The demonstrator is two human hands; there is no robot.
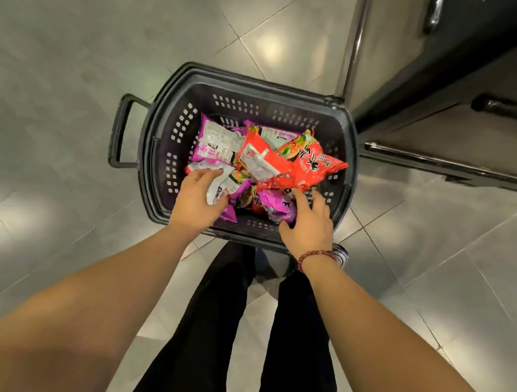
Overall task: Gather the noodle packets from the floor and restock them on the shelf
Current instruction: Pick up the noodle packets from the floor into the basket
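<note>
Floor tiles (77, 60); left hand (194, 196) grips noodle packet (220, 183).

- Red packet (311, 169), at the right side of the basket (160, 134): large black brush-style characters, seen upside down and too blurred to read for certain.
- Purple packet (215, 143), at the basket's left side: pink characters on a white panel of fine print, none legible.
- White-backed packet (221, 182), at the basket's near left: small print, unreadable.
</note>
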